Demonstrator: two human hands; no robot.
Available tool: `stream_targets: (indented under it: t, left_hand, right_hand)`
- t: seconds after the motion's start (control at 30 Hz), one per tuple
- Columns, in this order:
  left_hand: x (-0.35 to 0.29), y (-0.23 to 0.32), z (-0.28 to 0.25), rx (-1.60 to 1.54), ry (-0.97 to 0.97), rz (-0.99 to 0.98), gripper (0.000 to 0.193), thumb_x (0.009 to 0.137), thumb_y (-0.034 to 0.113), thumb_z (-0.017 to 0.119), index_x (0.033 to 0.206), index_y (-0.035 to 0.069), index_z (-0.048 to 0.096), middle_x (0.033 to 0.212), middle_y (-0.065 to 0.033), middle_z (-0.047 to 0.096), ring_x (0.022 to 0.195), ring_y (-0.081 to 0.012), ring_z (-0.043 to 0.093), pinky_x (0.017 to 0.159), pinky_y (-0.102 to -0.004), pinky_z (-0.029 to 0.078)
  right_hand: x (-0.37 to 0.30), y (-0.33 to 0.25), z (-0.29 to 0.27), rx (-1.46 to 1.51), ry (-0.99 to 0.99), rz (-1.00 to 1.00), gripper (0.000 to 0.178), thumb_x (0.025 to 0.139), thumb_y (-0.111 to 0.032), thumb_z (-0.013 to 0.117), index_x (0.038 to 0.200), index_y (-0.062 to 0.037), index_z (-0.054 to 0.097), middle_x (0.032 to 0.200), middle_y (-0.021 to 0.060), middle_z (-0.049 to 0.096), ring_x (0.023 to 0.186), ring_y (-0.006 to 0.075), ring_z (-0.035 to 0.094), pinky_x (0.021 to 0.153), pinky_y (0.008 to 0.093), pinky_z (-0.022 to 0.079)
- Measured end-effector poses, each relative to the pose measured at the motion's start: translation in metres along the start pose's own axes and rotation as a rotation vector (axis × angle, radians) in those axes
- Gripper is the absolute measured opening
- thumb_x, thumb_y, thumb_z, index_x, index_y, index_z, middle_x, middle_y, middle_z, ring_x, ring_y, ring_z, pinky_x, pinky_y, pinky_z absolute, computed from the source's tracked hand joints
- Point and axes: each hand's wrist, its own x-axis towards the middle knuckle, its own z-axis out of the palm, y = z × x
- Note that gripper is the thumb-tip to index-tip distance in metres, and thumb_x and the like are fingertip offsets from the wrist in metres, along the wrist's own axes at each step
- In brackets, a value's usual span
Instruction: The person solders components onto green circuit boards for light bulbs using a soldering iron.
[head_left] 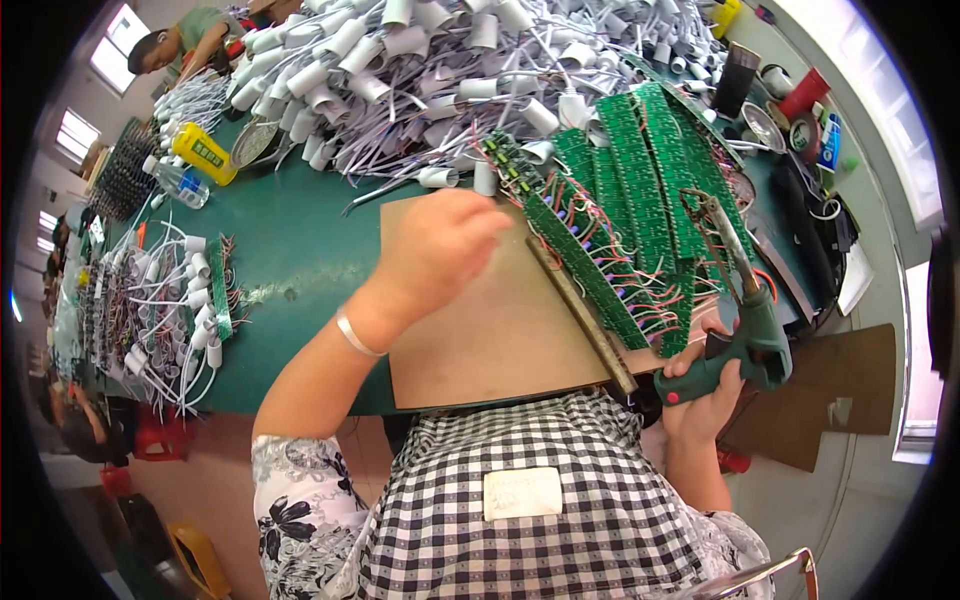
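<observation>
My right hand (704, 408) grips the handle of a green soldering gun (765, 345), its metal front end pointing up over the circuit boards. My left hand (440, 245) hovers over the brown board (460, 340) with its fingers curled together; whatever they may hold is hidden. Just right of this hand, a long green circuit board strip (585, 265) lies at a slant with red and white wires along it. Beside that strip runs a narrow bar (580, 315). More green circuit boards (640, 180) lie overlapped behind it.
White cylindrical parts with cables (400, 80) are heaped across the back of the green table (300, 260). Wired assemblies (160, 300) lie at the left. A yellow bottle (203, 153) and clear bottle (177, 182) stand left; a dark cup (737, 78) is back right. Another person (190, 45) sits far left.
</observation>
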Motion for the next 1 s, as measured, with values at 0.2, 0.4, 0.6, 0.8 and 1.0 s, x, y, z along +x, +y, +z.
stream_targets:
  t: [0.2,0.4,0.6,0.8,1.0]
  left_hand:
    - [0.024,0.033,0.06,0.202,-0.006,0.42,0.027,0.077,0.014,0.057,0.103,0.021,0.058,0.102,0.0008,0.055,0.1,-0.0164,0.052,0.087,-0.033,0.041]
    - [0.04,0.032,0.068,0.113,-0.063,0.422,0.019,0.077,0.016,0.055,0.094,0.025,0.057,0.085,0.0031,0.048,0.087,-0.0143,0.051,0.082,-0.0315,0.039]
    - [0.029,0.029,0.073,-0.034,-0.026,0.331,0.015,0.076,0.015,0.057,0.087,0.025,0.059,0.084,0.004,0.049,0.083,-0.0136,0.053,0.079,-0.0308,0.039]
    - [0.025,0.029,0.071,-0.043,0.025,0.268,0.012,0.078,0.014,0.055,0.084,0.023,0.06,0.078,0.0049,0.054,0.081,-0.0143,0.054,0.077,-0.0312,0.037]
    - [0.004,0.01,-0.001,-0.332,-0.462,0.188,0.01,0.081,0.014,0.054,0.085,0.021,0.061,0.083,0.0048,0.055,0.089,-0.017,0.051,0.085,-0.0367,0.034]
  right_hand:
    - [-0.004,-0.001,-0.003,0.013,-0.06,-0.041,0.059,0.088,-0.048,0.053,0.116,0.0027,0.045,0.067,0.0101,0.053,0.057,0.0163,0.054,0.056,0.0293,0.048]
    - [-0.002,0.004,-0.018,0.077,-0.174,-0.033,0.057,0.093,-0.04,0.049,0.135,-0.0055,0.033,0.108,0.0123,0.054,0.066,0.0143,0.051,0.058,0.029,0.045]
    - [-0.003,0.006,-0.013,0.025,-0.17,-0.01,0.053,0.094,-0.045,0.046,0.123,-0.001,0.042,0.072,0.0065,0.051,0.064,0.0131,0.05,0.06,0.0267,0.043]
    - [-0.003,0.006,-0.006,0.0,-0.204,-0.022,0.052,0.094,-0.044,0.045,0.124,-0.0018,0.04,0.074,0.0055,0.051,0.064,0.012,0.051,0.058,0.026,0.042]
    - [-0.005,-0.004,0.001,-0.038,-0.175,-0.062,0.054,0.093,-0.045,0.046,0.125,-0.0031,0.04,0.079,0.0046,0.052,0.063,0.0114,0.05,0.059,0.0251,0.042]
